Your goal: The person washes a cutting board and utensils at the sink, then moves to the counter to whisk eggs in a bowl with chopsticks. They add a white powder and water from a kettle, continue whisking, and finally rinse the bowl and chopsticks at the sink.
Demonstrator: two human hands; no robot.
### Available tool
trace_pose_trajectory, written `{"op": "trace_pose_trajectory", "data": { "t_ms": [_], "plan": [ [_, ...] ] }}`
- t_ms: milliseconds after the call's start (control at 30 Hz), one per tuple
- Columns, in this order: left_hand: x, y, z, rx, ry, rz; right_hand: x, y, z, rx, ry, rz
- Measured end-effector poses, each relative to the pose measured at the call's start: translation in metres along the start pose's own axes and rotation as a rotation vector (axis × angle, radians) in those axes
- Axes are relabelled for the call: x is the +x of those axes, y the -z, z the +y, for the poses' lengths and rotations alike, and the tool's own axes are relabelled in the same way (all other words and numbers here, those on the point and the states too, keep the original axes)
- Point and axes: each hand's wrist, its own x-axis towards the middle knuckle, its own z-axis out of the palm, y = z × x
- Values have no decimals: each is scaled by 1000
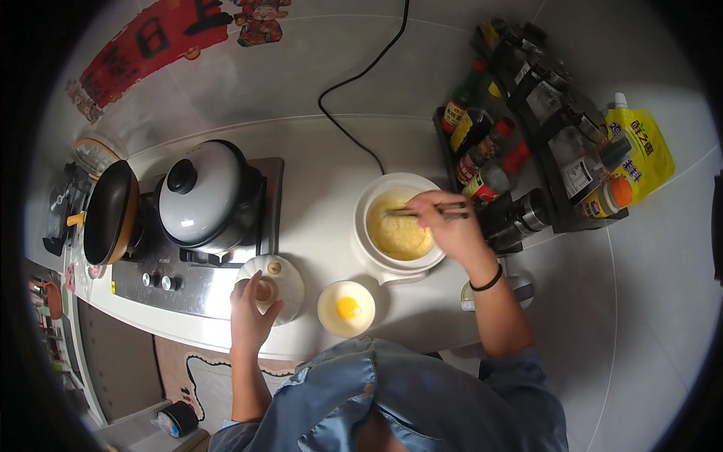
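Note:
My right hand (449, 226) grips a pair of chopsticks (401, 213), their tips in a pale yellow, lumpy mixture (398, 237). That mixture lies inside a white electric pot (362, 248). My left hand (251, 316) is over a white ribbed lid (291, 294) on the counter. Between its thumb and fingers shows a small light-brown rounded thing (265, 291), perhaps eggshell; whether it is gripped I cannot tell. Near the counter's front edge, between the lid and the pot, a white bowl (327, 319) holds a raw egg with its yolk (348, 308).
On the left, a gas stove (209, 288) bears a lidded pot (197, 203) and a frying pan (110, 214). Sauce bottles (474, 158) and a black spice rack (542, 147) stand at the right wall. A black cord (339, 85) runs down behind the electric pot.

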Motion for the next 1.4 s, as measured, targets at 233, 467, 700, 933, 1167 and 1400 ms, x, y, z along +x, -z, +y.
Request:
{"op": "trace_pose_trajectory", "data": {
  "t_ms": [233,467,700,933,1167,1400],
  "plan": [
    [3,-4,-1,83,-44,32,-1,1,8,-362,118,-183],
    [3,-2,-7,49,-64,35,15,-3,6,-454,-57,-196],
    [4,-2,-5,25,-67,47,21,-10,5,-402,-36,-57],
    [4,-1,-7,17,-83,59,21,-9,14,-240,-86,-20],
    [3,-4,-8,15,-101,102,-8,-19,12,-247,107,-285],
    [3,-3,-8,-15,-85,108,-4,-6,6,-379,-63,-188]
  ]
}}
